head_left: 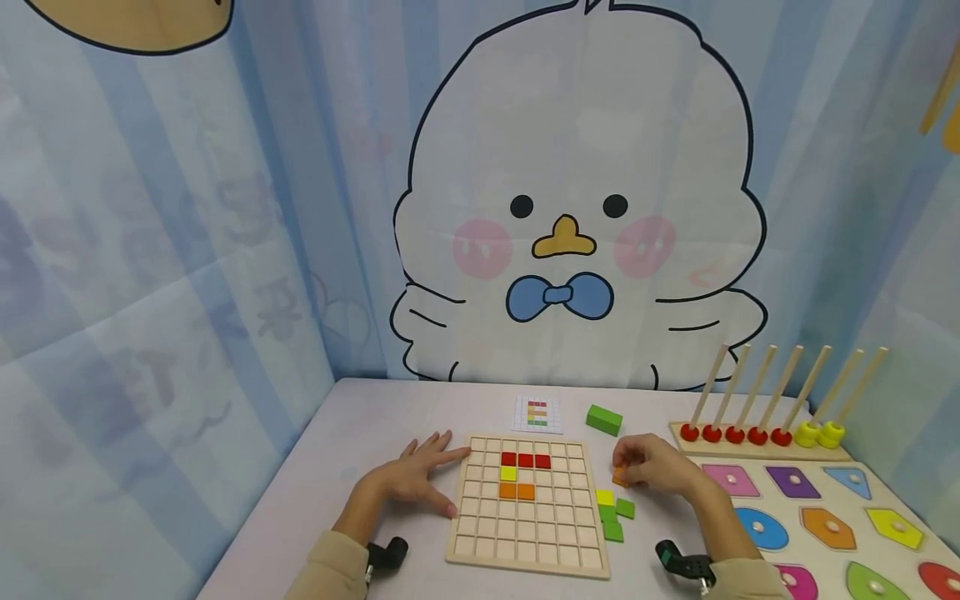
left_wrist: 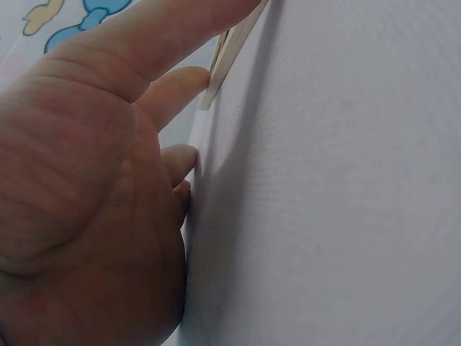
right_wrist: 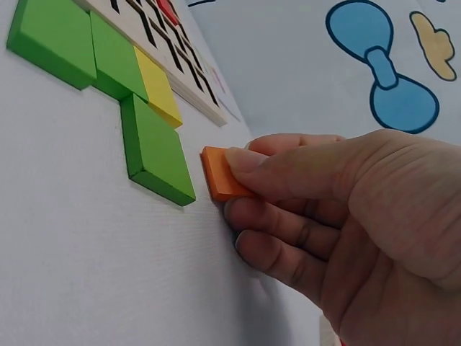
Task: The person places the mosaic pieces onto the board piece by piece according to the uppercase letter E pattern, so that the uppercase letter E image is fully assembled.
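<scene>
My right hand (head_left: 660,468) pinches a small orange tile (right_wrist: 218,173) between thumb and fingers, low over the table right of the wooden grid board (head_left: 527,533). The left hand (head_left: 408,473) has its fingers spread, with index finger and thumb at the board's left edge. On the grid lie a row of red tiles (head_left: 526,460), a yellow tile (head_left: 508,473) below them, and two orange tiles (head_left: 507,491) under that. Several loose green tiles (right_wrist: 155,151) and one yellow tile (right_wrist: 158,85) lie along the board's right side, close to the right hand.
Behind the board lies a pattern card (head_left: 537,414) with coloured rows, and a green block (head_left: 603,420) is to its right. At the right stand a peg rack (head_left: 750,446) with red and yellow beads and a knobbed shape puzzle (head_left: 806,500). A printed curtain (head_left: 577,350) hangs behind the table.
</scene>
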Motion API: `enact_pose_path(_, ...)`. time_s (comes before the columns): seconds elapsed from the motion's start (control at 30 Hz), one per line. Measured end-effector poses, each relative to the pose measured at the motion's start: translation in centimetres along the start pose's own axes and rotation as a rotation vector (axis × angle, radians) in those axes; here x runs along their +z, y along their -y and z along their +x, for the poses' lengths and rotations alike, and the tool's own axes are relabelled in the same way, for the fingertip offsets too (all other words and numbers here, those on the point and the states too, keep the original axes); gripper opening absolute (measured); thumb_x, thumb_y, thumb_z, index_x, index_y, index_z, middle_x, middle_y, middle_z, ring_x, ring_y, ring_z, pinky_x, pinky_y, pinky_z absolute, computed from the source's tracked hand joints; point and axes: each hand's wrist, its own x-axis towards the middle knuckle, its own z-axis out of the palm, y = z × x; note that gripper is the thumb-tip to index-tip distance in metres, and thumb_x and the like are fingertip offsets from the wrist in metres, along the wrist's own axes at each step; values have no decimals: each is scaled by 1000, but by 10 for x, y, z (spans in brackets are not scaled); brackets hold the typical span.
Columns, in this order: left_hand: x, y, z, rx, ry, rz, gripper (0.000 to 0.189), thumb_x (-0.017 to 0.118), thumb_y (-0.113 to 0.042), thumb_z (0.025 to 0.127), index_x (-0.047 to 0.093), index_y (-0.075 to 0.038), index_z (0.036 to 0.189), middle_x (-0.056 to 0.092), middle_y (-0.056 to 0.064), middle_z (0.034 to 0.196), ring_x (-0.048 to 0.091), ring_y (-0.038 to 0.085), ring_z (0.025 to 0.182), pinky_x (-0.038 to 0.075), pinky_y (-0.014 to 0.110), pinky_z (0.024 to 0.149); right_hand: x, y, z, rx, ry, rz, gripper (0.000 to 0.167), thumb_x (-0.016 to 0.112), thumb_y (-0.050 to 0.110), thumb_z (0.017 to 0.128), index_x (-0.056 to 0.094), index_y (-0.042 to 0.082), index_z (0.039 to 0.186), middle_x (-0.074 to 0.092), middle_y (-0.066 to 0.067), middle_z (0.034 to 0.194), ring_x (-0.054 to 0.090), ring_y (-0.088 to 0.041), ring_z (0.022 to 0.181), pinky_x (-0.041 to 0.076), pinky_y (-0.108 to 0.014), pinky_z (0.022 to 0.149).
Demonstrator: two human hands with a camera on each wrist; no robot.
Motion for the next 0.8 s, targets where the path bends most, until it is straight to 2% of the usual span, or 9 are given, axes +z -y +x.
enact_pose_path(0.17,0,0,0,3,1,-2,100,88,-54,75,40,-34,161,9,14,176,0,37,164,-4,64,129,0,-2,1,8,-41,49,10,69,3,96,69,3,106,65,-8,95,59,-21,80,56,-27,65)
enact_pose_path(0.47,1,2,0,0,-3,-3,100,89,-53,75,40,-35,161,9,13,176,-1,36,164,-5,64,129,0,4,6,-36,-74,86,21,71,14,98,71,1,115,70,-10,101,63,-22,82,58,-27,70)
enact_pose_path(0.8,1,1,-1,5,-3,-12,100,89,-52,75,40,-34,161,9,14,176,-1,37,163,-5,64,129,7,19,11,-36,-73,159,29,71,10,97,68,-2,123,69,-14,110,68,-25,87,63,-26,78)
